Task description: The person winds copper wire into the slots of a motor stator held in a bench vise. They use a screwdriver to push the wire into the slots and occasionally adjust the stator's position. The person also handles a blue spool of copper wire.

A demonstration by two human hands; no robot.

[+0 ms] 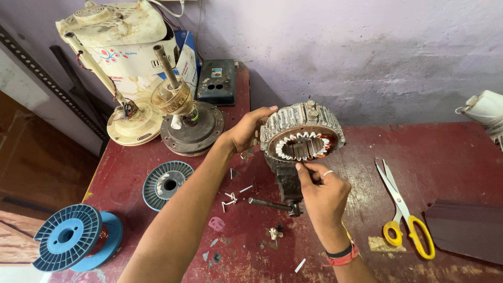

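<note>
Pretty cluttered setup here: yellow-handled scissors [404, 212] are lying shut on the dark red worktop [440, 152] off to the right, with a dark flat sheet [466, 230] sitting just beside them at the edge. Over on the left, an empty blue-grey wire spool [167, 184] is lying flat, and a bigger blue spool [73, 237] is hanging out at the near left corner. Further back, a round motor housing with a shaft [189, 126] is standing next to a grimy cream fan base [131, 123], and a dark switch box [217, 82] is leaning by the purple wall [377, 52]. Small white scraps [230, 198] are lying scattered around the middle.
</note>
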